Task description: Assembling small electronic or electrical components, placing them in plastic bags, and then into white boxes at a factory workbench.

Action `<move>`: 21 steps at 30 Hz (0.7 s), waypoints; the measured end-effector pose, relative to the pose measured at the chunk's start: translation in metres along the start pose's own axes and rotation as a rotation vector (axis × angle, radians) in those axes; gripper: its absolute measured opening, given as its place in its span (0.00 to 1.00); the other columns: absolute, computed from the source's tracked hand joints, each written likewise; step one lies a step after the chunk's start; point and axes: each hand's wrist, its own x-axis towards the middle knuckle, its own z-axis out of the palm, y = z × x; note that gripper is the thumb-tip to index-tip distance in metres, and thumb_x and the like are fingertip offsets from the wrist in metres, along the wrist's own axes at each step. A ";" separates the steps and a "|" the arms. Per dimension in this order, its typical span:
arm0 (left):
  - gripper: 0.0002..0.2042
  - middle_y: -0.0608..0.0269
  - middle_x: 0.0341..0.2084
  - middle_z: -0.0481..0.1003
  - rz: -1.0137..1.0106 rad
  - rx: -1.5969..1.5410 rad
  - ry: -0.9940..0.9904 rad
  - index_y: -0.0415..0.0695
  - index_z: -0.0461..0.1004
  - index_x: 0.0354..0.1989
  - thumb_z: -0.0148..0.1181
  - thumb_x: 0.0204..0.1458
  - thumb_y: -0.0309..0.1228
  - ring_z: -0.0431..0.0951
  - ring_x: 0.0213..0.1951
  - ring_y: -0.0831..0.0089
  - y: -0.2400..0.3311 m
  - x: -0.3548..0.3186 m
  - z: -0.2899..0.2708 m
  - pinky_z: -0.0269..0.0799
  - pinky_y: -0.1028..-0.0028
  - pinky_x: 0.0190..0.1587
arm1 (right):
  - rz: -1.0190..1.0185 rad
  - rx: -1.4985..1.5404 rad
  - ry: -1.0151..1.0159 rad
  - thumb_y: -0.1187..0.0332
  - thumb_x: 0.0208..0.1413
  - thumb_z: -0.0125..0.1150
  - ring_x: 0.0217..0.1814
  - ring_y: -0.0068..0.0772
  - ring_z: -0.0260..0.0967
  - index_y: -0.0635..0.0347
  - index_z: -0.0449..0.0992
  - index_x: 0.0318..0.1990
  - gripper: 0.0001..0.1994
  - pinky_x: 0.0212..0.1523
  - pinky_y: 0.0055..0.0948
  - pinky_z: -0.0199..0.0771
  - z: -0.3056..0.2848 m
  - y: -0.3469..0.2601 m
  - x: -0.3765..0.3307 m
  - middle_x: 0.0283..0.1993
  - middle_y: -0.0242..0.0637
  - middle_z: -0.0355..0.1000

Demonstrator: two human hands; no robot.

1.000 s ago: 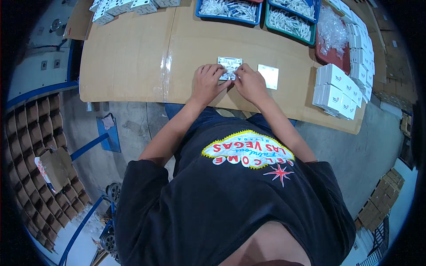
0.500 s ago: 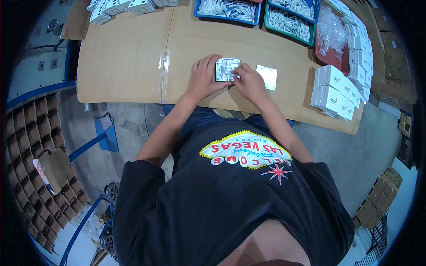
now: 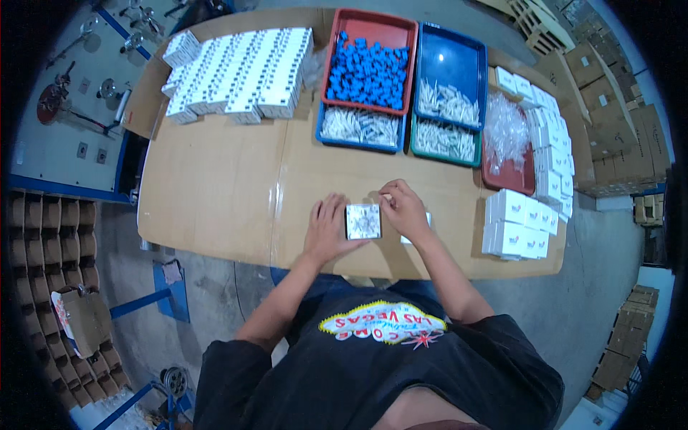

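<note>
A small square open box (image 3: 363, 221) with pale, shiny contents rests on the cardboard-covered table. My left hand (image 3: 328, 228) grips it from its left side, fingers along the edge and thumb along the near side. To the right of the box, my right hand (image 3: 404, 209) has its fingertips pinched together and raised off the contents. Something small and pale seems to show at those fingertips, too small to name. A flat white square piece (image 3: 428, 219) lies on the table, mostly covered by my right hand and wrist.
Beyond my hands stand a red tray (image 3: 335, 72) of blue pieces, a blue tray (image 3: 451, 61) and a green tray (image 3: 423, 150) of white slim pieces. A red tray (image 3: 494, 179) holds clear bags. White boxes stand stacked at far left (image 3: 244, 72) and right (image 3: 517, 222).
The view has tilted, showing more of the table's far side. My right hand has come away from the box contents to the right, and now covers much of the flat white piece.
</note>
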 end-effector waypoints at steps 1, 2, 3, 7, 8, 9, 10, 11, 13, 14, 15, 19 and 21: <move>0.50 0.53 0.63 0.65 0.007 0.011 0.015 0.41 0.64 0.64 0.72 0.34 0.61 0.59 0.70 0.56 0.000 -0.001 -0.001 0.49 0.50 0.71 | 0.052 -0.013 -0.027 0.70 0.55 0.63 0.37 0.47 0.76 0.58 0.79 0.37 0.05 0.39 0.41 0.75 -0.008 -0.008 0.019 0.41 0.39 0.74; 0.51 0.51 0.64 0.63 0.002 0.019 -0.030 0.40 0.64 0.64 0.72 0.35 0.62 0.58 0.70 0.55 0.000 -0.001 -0.002 0.47 0.48 0.71 | 0.039 -0.015 -0.014 0.70 0.55 0.63 0.37 0.47 0.76 0.58 0.79 0.37 0.05 0.39 0.41 0.75 -0.012 -0.004 0.037 0.41 0.39 0.74; 0.51 0.50 0.65 0.62 -0.004 0.028 -0.076 0.40 0.63 0.64 0.72 0.35 0.62 0.56 0.71 0.54 0.000 0.000 -0.003 0.46 0.47 0.71 | -0.027 -0.019 0.035 0.70 0.55 0.63 0.38 0.47 0.76 0.59 0.79 0.38 0.05 0.40 0.41 0.75 -0.015 0.002 0.059 0.40 0.40 0.75; 0.50 0.54 0.65 0.63 -0.012 0.055 -0.066 0.40 0.64 0.64 0.68 0.37 0.65 0.56 0.72 0.58 0.000 0.000 -0.003 0.45 0.50 0.72 | -0.244 -0.147 0.195 0.70 0.55 0.63 0.39 0.47 0.77 0.59 0.79 0.42 0.08 0.40 0.40 0.76 -0.021 0.027 0.157 0.40 0.43 0.76; 0.50 0.54 0.65 0.63 -0.019 0.065 -0.059 0.40 0.64 0.64 0.68 0.37 0.65 0.56 0.72 0.58 -0.001 -0.003 -0.005 0.45 0.50 0.72 | -0.188 -0.052 0.173 0.70 0.56 0.63 0.40 0.48 0.77 0.59 0.78 0.45 0.10 0.40 0.41 0.76 -0.019 0.020 0.180 0.40 0.44 0.77; 0.50 0.55 0.65 0.63 -0.015 0.054 -0.068 0.40 0.64 0.64 0.68 0.37 0.65 0.56 0.72 0.58 0.000 0.000 -0.005 0.45 0.50 0.72 | -0.175 -0.058 0.181 0.70 0.56 0.62 0.42 0.50 0.76 0.59 0.79 0.45 0.10 0.41 0.42 0.76 -0.020 0.022 0.204 0.41 0.45 0.77; 0.50 0.55 0.65 0.63 -0.017 0.051 -0.075 0.40 0.64 0.64 0.68 0.38 0.65 0.56 0.72 0.58 0.001 0.001 -0.005 0.45 0.50 0.72 | -0.215 -0.115 0.192 0.69 0.56 0.62 0.43 0.50 0.76 0.58 0.78 0.45 0.10 0.43 0.44 0.76 -0.019 0.028 0.229 0.42 0.45 0.77; 0.49 0.55 0.65 0.63 -0.011 0.043 -0.057 0.40 0.65 0.63 0.69 0.38 0.64 0.57 0.71 0.58 0.000 0.001 -0.005 0.47 0.50 0.72 | -0.240 -0.145 0.215 0.69 0.57 0.61 0.44 0.50 0.76 0.58 0.78 0.45 0.10 0.43 0.45 0.76 -0.017 0.028 0.252 0.42 0.45 0.77; 0.49 0.53 0.65 0.63 -0.011 0.030 -0.048 0.40 0.64 0.64 0.69 0.38 0.64 0.56 0.71 0.56 -0.001 0.001 -0.007 0.47 0.49 0.71 | -0.270 -0.167 0.240 0.68 0.57 0.60 0.44 0.51 0.76 0.58 0.78 0.45 0.10 0.44 0.45 0.76 -0.010 0.027 0.297 0.42 0.46 0.77; 0.49 0.52 0.65 0.63 -0.007 0.010 -0.045 0.40 0.64 0.64 0.70 0.38 0.63 0.56 0.71 0.54 0.000 0.002 -0.008 0.47 0.48 0.71 | -0.268 -0.247 0.245 0.69 0.57 0.59 0.45 0.51 0.76 0.58 0.78 0.46 0.10 0.45 0.47 0.76 -0.007 0.028 0.318 0.42 0.46 0.77; 0.49 0.52 0.64 0.63 -0.011 -0.003 -0.050 0.40 0.64 0.64 0.69 0.39 0.63 0.57 0.71 0.54 0.000 0.002 -0.008 0.46 0.49 0.71 | -0.267 -0.327 0.251 0.69 0.57 0.57 0.46 0.52 0.76 0.57 0.78 0.46 0.11 0.45 0.49 0.76 -0.004 0.029 0.340 0.42 0.46 0.77; 0.48 0.52 0.64 0.63 -0.017 0.000 -0.082 0.40 0.64 0.64 0.69 0.39 0.62 0.57 0.70 0.55 0.002 0.008 -0.013 0.46 0.49 0.71 | -0.232 -0.474 0.233 0.70 0.57 0.54 0.49 0.53 0.75 0.56 0.78 0.47 0.12 0.48 0.51 0.76 0.007 0.036 0.398 0.46 0.47 0.76; 0.47 0.52 0.64 0.63 -0.015 0.009 -0.078 0.40 0.65 0.63 0.68 0.40 0.63 0.57 0.70 0.56 0.001 0.007 -0.014 0.47 0.50 0.71 | -0.147 -0.573 0.157 0.71 0.56 0.54 0.53 0.55 0.74 0.55 0.79 0.47 0.13 0.51 0.54 0.75 0.011 0.041 0.413 0.52 0.46 0.74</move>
